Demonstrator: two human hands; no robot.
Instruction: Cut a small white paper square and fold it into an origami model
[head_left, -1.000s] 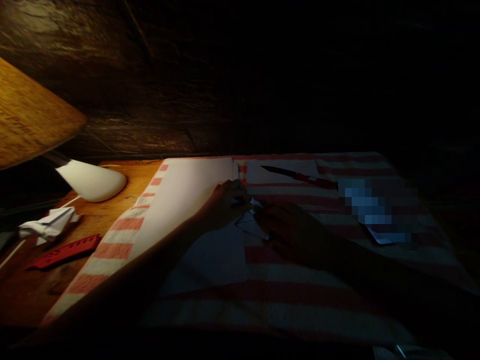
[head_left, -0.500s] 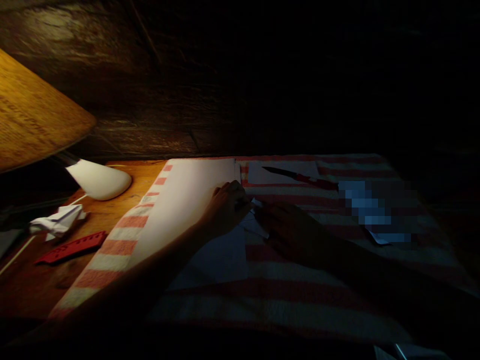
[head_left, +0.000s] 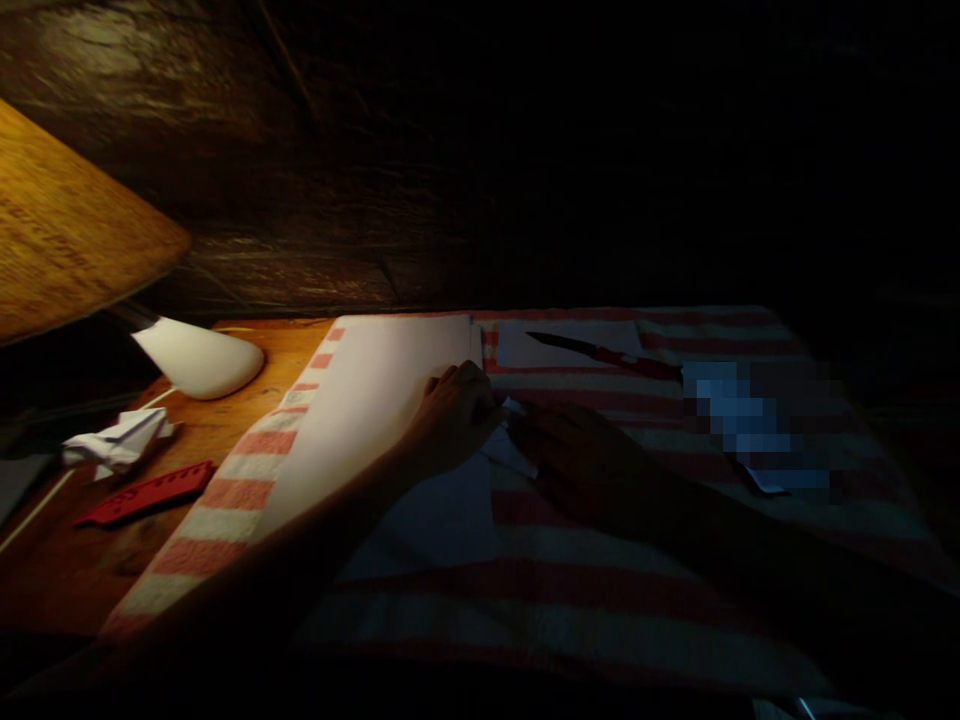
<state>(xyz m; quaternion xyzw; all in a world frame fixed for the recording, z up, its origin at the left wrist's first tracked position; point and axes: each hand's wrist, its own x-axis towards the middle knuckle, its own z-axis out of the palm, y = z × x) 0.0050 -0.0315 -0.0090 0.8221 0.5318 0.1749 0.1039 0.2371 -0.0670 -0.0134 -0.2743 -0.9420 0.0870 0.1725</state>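
Note:
The scene is very dark, lit only from the left. My left hand (head_left: pixel 454 415) is curled with its fingertips pinched on a small folded piece of white paper (head_left: pixel 508 448) in the middle of the striped cloth (head_left: pixel 525 580). My right hand (head_left: pixel 581 455) lies in shadow just right of it, fingers bent onto the same folded paper. A large white sheet (head_left: pixel 375 400) lies under and left of my left hand.
A red-handled knife (head_left: pixel 600 352) rests on a white sheet at the back. Left, on the wooden table (head_left: pixel 67 570), stand a lamp with a white base (head_left: pixel 196 360) and a tan shade (head_left: pixel 67 240), a crumpled paper (head_left: pixel 116 440) and a red ruler (head_left: pixel 146 492).
Both hands stay on the folded paper, with only small finger movement. The view has shifted slightly.

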